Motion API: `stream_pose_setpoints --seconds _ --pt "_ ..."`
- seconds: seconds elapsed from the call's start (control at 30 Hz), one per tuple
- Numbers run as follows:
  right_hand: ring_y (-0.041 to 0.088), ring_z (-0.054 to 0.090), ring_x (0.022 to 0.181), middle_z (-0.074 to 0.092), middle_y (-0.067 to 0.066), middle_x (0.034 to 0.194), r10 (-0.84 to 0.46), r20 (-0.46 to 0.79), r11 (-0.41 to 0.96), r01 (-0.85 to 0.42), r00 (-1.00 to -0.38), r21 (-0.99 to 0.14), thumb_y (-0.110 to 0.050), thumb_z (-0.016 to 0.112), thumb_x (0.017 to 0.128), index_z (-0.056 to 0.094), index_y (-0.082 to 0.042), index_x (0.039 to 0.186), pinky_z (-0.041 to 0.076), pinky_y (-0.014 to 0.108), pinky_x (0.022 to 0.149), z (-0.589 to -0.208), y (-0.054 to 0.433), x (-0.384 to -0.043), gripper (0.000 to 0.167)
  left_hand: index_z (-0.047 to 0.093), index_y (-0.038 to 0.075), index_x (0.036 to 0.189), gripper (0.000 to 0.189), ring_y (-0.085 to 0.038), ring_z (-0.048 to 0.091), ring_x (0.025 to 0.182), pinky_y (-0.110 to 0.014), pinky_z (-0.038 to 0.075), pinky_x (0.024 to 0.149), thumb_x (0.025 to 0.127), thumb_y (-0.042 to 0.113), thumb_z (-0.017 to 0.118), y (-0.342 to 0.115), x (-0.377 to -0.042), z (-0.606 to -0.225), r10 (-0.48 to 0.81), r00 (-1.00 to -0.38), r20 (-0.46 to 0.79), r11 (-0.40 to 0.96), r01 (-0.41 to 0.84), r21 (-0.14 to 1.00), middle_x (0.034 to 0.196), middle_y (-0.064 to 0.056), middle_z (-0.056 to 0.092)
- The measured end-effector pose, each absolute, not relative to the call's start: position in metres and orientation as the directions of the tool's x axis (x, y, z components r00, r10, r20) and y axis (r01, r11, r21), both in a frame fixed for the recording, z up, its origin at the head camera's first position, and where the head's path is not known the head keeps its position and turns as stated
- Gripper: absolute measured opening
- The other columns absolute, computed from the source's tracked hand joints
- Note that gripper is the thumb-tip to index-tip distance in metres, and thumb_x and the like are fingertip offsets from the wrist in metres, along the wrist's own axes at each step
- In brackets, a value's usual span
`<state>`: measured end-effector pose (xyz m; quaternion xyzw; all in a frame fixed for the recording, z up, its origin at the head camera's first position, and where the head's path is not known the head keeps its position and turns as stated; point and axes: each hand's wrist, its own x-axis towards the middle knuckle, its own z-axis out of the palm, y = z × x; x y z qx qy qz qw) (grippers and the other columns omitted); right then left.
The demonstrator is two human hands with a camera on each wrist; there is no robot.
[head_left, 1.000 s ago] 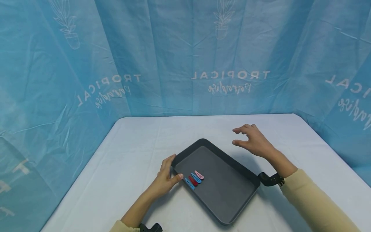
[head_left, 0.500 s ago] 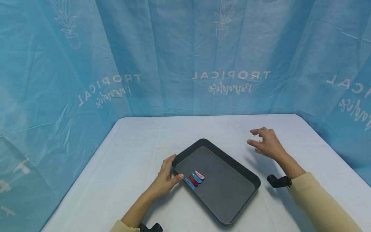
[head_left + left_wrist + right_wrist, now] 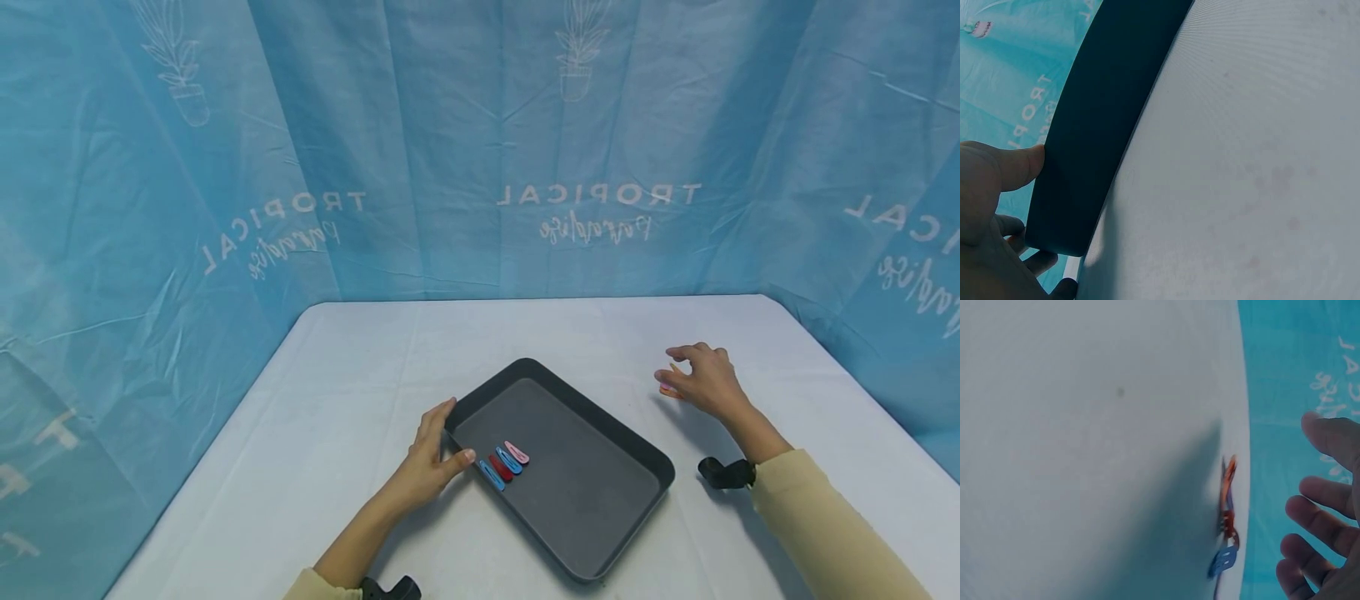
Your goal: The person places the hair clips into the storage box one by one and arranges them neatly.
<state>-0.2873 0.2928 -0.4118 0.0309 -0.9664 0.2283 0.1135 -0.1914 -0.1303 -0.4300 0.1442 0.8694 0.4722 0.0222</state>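
Note:
A dark grey rectangular tray [image 3: 570, 467] lies turned at an angle on the white table. Inside it, several snap hair clips [image 3: 508, 458] in blue, red and pink line up along the left wall. My left hand [image 3: 423, 467] holds the tray's left corner; in the left wrist view its thumb [image 3: 1025, 165] meets the outer wall and the fingers go round the corner. To the tray's right, my right hand [image 3: 701, 379] hovers with parted, bent fingers over a small group of colourful hair clips [image 3: 1227, 512], orange, red, blue and purple. Those clips lie on the table, partly hidden by the hand in the head view.
The white-covered table [image 3: 375, 358] extends around the tray on all sides. A blue printed curtain [image 3: 465, 150] hangs behind it and at both sides. Dark wrist cameras [image 3: 723, 473] stick out from both wrists, the right one near the tray's right corner.
My right hand has moved right and slightly down, away from above the tray's far side to the colourful clips. The left hand, the tray and the clips in it stay put.

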Motion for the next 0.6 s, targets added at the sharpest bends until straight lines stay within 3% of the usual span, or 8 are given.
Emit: stream_pose_setpoints --seconds 0.23,0.47,0.6 --pt "0.041 0.042 0.100 0.051 0.031 0.122 0.022 0.193 0.902 -0.064 -0.981 -0.427 -0.033 0.070 0.083 0.057 0.005 0.122 0.037 0.049 0.077 -0.419 0.297 -0.291 0.055 0.016 0.009 0.151 0.077 -0.044 0.012 0.143 -0.076 0.002 0.103 0.090 0.021 0.062 -0.131 -0.191 -0.431 0.276 -0.955 0.105 0.501 0.236 0.833 0.154 -0.018 0.015" --pt "0.044 0.039 0.106 0.050 0.031 0.122 0.043 0.125 0.897 -0.017 -0.991 -0.441 -0.036 0.068 0.084 0.055 0.005 0.124 0.037 0.053 0.082 -0.423 0.300 -0.293 0.059 0.020 0.008 0.150 0.075 -0.053 0.015 0.138 -0.080 0.003 0.095 0.089 0.024 0.063 -0.131 -0.189 -0.431 0.288 -0.938 0.192 0.483 0.316 0.817 0.150 -0.023 0.020" --pt "0.043 0.038 0.104 0.052 0.029 0.117 0.035 0.101 0.890 -0.015 -0.994 -0.456 -0.036 0.067 0.085 0.056 0.005 0.122 0.036 0.051 0.080 -0.427 0.304 -0.293 0.057 0.020 0.010 0.150 0.075 -0.048 0.013 0.142 -0.078 0.001 0.100 0.090 0.023 0.062 -0.130 -0.190 -0.430 0.274 -0.951 0.143 0.490 0.266 0.830 0.153 -0.019 0.018"
